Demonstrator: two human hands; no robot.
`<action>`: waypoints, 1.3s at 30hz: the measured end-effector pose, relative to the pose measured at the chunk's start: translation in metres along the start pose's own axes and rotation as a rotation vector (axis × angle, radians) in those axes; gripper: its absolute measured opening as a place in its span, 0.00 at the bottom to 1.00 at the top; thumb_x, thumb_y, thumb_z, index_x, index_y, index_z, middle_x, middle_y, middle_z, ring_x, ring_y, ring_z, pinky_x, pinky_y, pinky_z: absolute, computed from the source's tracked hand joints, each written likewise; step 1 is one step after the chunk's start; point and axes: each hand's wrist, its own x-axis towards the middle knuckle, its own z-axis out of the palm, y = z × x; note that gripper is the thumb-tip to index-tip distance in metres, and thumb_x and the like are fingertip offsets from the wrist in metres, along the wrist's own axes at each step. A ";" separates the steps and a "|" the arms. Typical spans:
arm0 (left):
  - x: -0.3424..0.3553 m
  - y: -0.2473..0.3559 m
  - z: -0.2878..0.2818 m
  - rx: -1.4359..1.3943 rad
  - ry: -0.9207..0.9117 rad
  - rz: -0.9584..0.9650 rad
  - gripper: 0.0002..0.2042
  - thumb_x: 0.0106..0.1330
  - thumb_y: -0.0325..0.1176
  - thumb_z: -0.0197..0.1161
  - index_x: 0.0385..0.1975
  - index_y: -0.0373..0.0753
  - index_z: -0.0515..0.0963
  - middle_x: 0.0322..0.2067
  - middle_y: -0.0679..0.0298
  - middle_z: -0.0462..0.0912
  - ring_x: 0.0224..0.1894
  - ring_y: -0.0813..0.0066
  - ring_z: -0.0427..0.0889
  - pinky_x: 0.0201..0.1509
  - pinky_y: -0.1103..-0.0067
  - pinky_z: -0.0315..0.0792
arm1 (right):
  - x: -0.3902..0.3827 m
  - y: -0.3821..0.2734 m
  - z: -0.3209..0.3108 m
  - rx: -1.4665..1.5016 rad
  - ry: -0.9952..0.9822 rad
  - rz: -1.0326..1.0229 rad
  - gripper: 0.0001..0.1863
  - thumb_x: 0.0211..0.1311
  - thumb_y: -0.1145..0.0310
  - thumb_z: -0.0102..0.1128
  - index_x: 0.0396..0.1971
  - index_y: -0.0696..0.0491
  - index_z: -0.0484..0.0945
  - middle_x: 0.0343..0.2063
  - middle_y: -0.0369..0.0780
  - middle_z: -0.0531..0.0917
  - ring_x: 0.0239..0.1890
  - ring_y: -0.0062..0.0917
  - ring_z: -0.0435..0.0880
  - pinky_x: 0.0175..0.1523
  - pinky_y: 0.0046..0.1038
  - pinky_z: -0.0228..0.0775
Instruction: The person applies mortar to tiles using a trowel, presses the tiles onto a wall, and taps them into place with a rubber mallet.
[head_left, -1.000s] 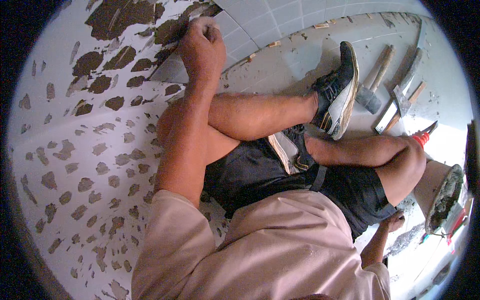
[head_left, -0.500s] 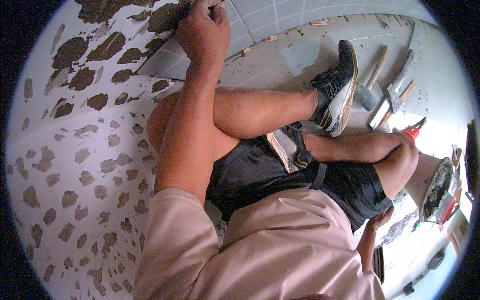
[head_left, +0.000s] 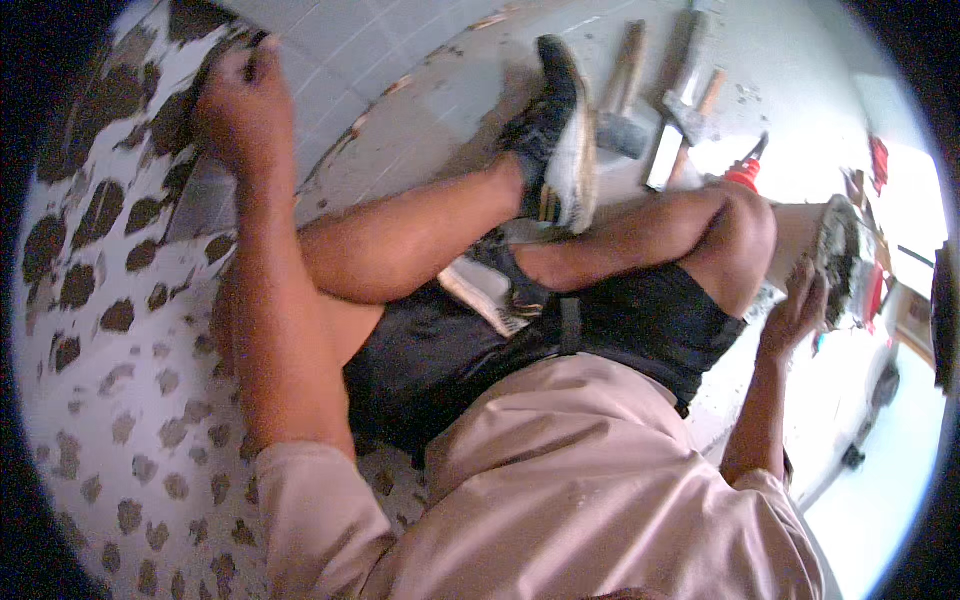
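One pale, round bucket [head_left: 797, 228] holding grey paste [head_left: 846, 252] was at the person's right, its long axis running sideways, mouth facing right. The right hand [head_left: 798, 308] was raised beside its rim, fingers close together; any grip could not be told. The left hand [head_left: 245, 115] was curled, contents hidden, near the dark-patched white wall [head_left: 110, 345]. One wooden-handled, dark-headed hammer [head_left: 622, 134] lay near a black-and-white shoe [head_left: 566, 150].
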 end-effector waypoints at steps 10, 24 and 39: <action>-0.005 0.013 0.002 0.023 0.100 0.142 0.12 0.64 0.46 0.66 0.36 0.44 0.84 0.29 0.57 0.87 0.30 0.57 0.87 0.36 0.67 0.78 | 0.046 -0.081 0.170 -0.094 -0.617 -0.430 0.36 0.52 0.75 0.64 0.65 0.46 0.68 0.58 0.49 0.73 0.63 0.48 0.70 0.65 0.43 0.67; -0.013 -0.007 -0.001 -0.022 0.131 0.109 0.07 0.61 0.41 0.68 0.35 0.49 0.84 0.26 0.62 0.87 0.29 0.58 0.87 0.31 0.67 0.79 | 0.018 -0.086 0.239 -0.246 -0.807 -0.296 0.41 0.48 0.76 0.72 0.65 0.47 0.67 0.54 0.49 0.76 0.59 0.48 0.72 0.64 0.42 0.66; -0.013 0.004 -0.014 -0.002 0.078 0.092 0.08 0.64 0.39 0.65 0.37 0.44 0.84 0.31 0.57 0.87 0.34 0.54 0.87 0.38 0.67 0.79 | 0.024 -0.097 0.213 0.399 -0.718 -0.039 0.37 0.47 0.76 0.65 0.62 0.58 0.65 0.54 0.46 0.76 0.57 0.34 0.76 0.61 0.33 0.69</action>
